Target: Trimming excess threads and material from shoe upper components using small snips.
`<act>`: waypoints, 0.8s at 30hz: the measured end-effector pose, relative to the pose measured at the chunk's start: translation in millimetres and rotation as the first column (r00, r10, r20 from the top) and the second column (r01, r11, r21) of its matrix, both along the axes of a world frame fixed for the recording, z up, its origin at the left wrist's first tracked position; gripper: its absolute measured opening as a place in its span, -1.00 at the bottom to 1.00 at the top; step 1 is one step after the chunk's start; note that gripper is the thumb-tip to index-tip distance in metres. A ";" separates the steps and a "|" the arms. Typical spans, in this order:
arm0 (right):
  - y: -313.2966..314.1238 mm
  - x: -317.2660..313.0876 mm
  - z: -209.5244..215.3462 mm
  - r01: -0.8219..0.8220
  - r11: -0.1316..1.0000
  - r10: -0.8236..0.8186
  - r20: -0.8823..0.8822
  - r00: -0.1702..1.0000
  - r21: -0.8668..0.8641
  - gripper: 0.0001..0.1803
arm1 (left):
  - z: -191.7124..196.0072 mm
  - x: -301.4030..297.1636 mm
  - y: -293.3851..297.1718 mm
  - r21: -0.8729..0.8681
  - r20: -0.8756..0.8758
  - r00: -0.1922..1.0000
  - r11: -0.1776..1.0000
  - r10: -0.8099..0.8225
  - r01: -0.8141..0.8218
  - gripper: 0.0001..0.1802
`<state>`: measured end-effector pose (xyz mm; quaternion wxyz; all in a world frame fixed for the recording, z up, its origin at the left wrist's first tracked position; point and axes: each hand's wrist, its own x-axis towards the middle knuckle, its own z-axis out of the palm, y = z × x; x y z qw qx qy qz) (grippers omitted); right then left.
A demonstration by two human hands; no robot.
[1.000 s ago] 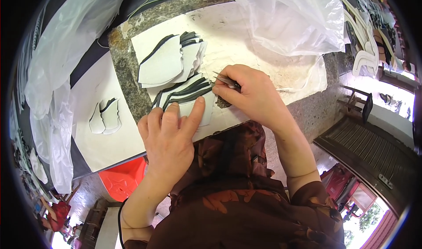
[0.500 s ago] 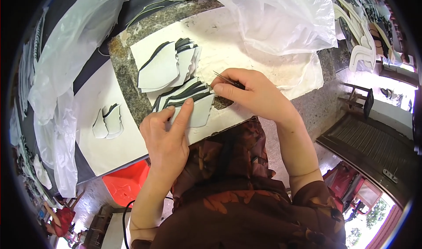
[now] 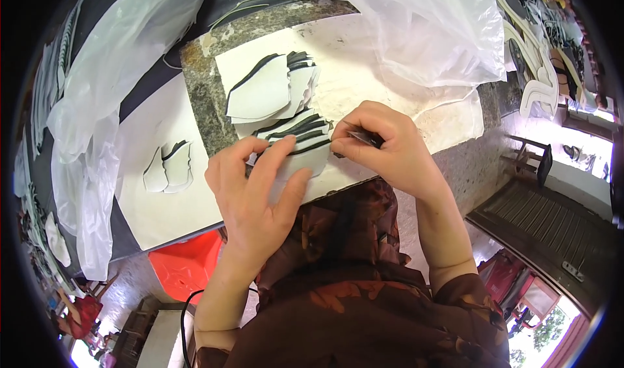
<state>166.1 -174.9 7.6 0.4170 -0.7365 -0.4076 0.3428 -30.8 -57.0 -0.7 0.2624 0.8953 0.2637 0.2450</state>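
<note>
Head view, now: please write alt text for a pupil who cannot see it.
A left hand is spread over fanned white pieces with black edges, while the right hand, beside them, grips a small dark tool. A similar stack lies beyond; smaller pieces lie on a pale sheet to the left.

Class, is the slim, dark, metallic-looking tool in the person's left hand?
No, the slim, dark, metallic-looking tool is held in the right hand.
</note>
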 end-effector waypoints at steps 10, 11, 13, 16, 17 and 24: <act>1.6 -5.3 8.7 -0.107 0.990 0.113 -0.057 0.992 0.091 -0.87 | 12.0 15.5 15.8 -0.354 -0.033 0.981 0.920 -0.191 0.167 -0.85; 1.5 -5.4 9.9 -0.108 0.993 0.111 -0.112 0.987 0.037 -0.88 | 15.0 15.9 17.1 -0.515 -0.020 0.979 0.841 -0.202 0.163 -0.86; 2.2 -7.6 11.6 -0.048 0.999 0.046 -0.297 0.954 0.000 -0.88 | 22.3 15.7 21.1 -0.658 -0.011 0.978 0.738 -0.209 0.151 -0.87; 3.3 -9.2 17.0 0.001 0.999 -0.024 -0.465 0.885 -0.048 -0.89 | 30.2 11.7 27.0 -0.842 0.016 0.973 0.522 -0.232 0.138 -0.90; 3.6 -9.5 18.5 -0.003 0.999 -0.020 -0.465 0.885 -0.049 -0.89 | 30.9 10.2 28.6 -0.897 -0.018 0.977 0.436 -0.214 0.079 -0.90; 1.7 -8.8 14.6 0.033 0.997 -0.068 -0.545 0.836 -0.075 -0.87 | 25.2 -2.9 38.3 -0.992 0.001 0.993 0.128 -0.114 0.016 -0.56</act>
